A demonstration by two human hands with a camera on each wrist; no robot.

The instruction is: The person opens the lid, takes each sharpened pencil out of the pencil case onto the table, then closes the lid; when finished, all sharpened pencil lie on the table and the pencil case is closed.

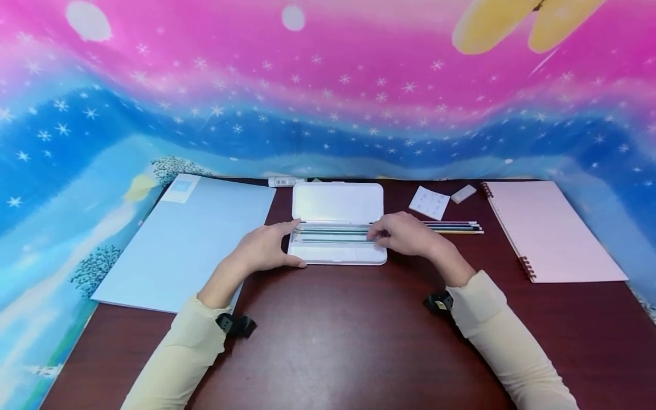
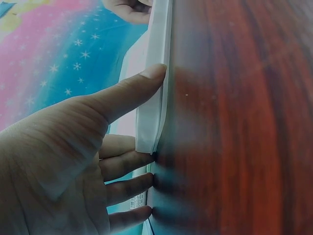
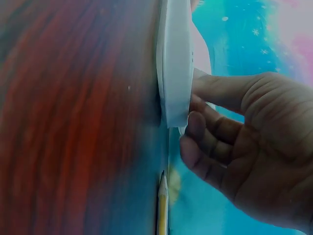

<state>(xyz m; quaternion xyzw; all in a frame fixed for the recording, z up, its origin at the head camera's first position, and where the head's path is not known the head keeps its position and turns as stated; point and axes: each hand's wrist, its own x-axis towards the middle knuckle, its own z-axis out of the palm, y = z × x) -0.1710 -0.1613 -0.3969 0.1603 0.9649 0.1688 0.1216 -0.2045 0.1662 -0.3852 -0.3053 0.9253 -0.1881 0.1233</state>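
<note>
An opened white pencil case [image 1: 338, 253] lies on the table, its lid [image 1: 338, 200] raised at the back. Several green pencils [image 1: 333, 232] lie lengthwise inside. My left hand [image 1: 263, 246] holds the case's left end, thumb on the front wall and index finger at the back corner. In the left wrist view the thumb [image 2: 132, 90] presses the case's side. Inside the right end, my right hand [image 1: 407, 232] has curled fingers at the end of a green pencil and seems to pinch it. The case wall hides those fingertips in the right wrist view.
Several more pencils [image 1: 453, 228] lie right of the case, behind the right hand. A blue folder [image 1: 189, 245] lies left and a pink spiral notebook [image 1: 556, 233] right. At the back are a white tube [image 1: 284, 181], a paper pad [image 1: 429, 203] and an eraser [image 1: 463, 194].
</note>
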